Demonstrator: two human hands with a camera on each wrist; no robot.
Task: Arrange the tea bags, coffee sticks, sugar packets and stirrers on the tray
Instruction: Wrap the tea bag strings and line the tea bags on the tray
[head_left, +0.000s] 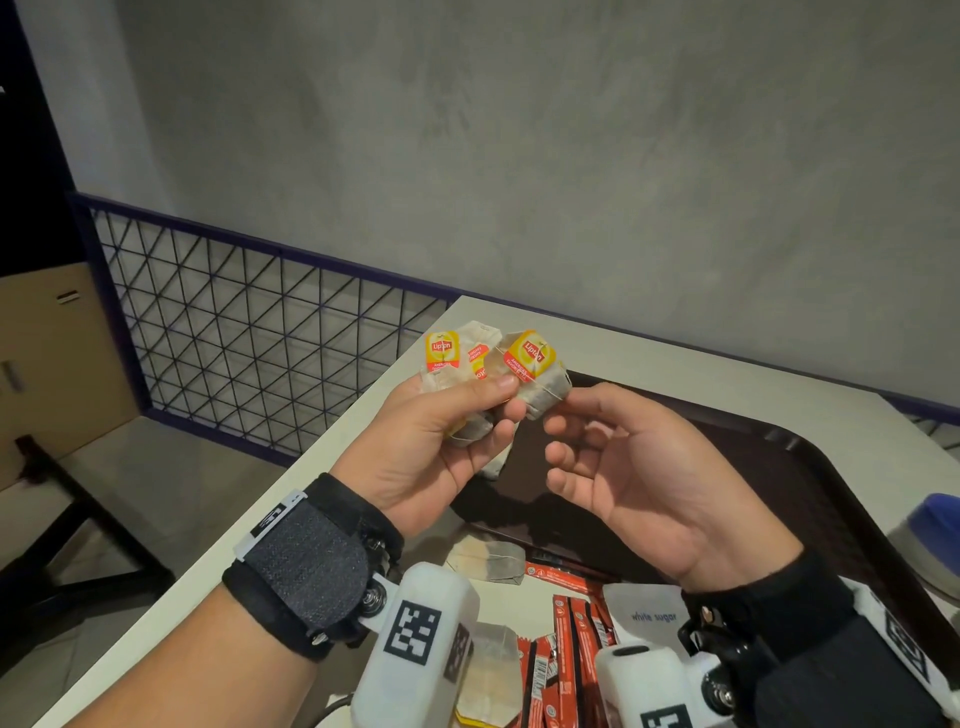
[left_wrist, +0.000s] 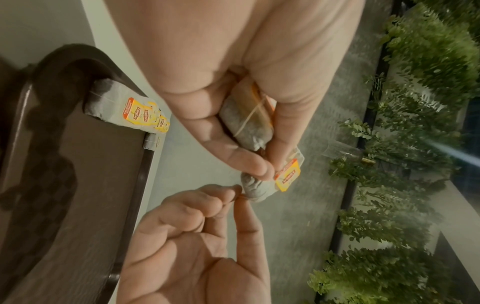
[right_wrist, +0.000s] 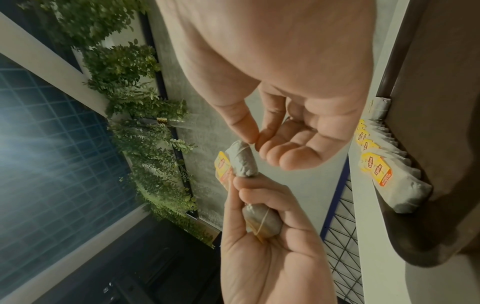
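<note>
Tea bags (head_left: 470, 384) sit bunched in the left hand (head_left: 441, 441) above the table edge; the right hand (head_left: 639, 478) pinches one bag's corner. Step: peeling one off. Next, it needs laying beside the row on the tray (head_left: 810, 467).

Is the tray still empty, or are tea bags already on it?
Not empty. The wrist views show a row of tea bags leaning along the tray edge.
</note>
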